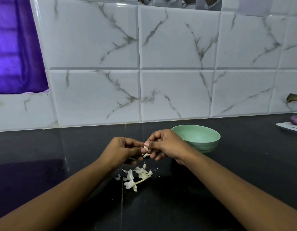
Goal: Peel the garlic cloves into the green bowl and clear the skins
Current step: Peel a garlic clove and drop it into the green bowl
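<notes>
While the left hand (122, 150) and right hand (164, 145) both pinched one garlic clove (146, 151), peeling was underway; next, strip its skin and drop it into the green bowl (209, 144)

A glossy black counter (44, 155) met a white marble-veined tile wall (177, 47); a purple curtain (14, 47) hung left.

Dark, glossy countertop (61, 164) with a thin seam (122, 189) running front to back. Bears a green bowl (211, 145) toward the back, a loose heap of pale garlic skins (136, 176) nearer the front, and a flat white board (288, 127) at the far right edge.
</notes>
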Demonstrator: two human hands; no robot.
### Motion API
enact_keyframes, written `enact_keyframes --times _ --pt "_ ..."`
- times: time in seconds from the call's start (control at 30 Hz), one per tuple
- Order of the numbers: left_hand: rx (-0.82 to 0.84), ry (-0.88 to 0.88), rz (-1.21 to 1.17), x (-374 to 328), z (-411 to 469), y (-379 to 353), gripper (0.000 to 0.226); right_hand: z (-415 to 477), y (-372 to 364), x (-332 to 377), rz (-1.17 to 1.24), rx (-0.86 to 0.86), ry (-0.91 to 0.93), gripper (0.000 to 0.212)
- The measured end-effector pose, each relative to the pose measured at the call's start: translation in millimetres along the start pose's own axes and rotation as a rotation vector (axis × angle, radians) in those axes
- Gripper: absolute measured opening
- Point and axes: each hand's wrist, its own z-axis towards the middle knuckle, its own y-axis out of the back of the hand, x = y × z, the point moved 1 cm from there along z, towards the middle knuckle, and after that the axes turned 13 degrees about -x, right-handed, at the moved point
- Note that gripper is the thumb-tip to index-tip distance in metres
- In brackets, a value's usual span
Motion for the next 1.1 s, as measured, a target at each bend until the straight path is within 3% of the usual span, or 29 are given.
enact_keyframes --times 0.7,0.87,0.93,1.07,1.1 --pt "-0.04 0.109 -0.087 2.4 4.8 0.2 0.008 0.4 3.8 3.8 0.094 0.005 -0.135 0.014" --pt "-0.058 0.166 -0.115 5.1 6.6 2.2 0.007 -0.7 10.8 5.2 -0.084 0.128 -0.13 0.033" --pt "-0.064 0.176 -0.125 5.5 7.2 3.5 0.008 -1.8 11.5 4.8 -0.179 0.199 -0.112 0.023" --pt "-0.056 0.192 -0.146 4.3 8.1 5.3 0.008 3.1 13.2 5.5 -0.134 0.027 0.014 0.003" --pt "-0.04 0.194 -0.138 3.9 7.8 5.2 0.008 4.1 13.6 4.5 -0.082 -0.004 0.02 0.01"
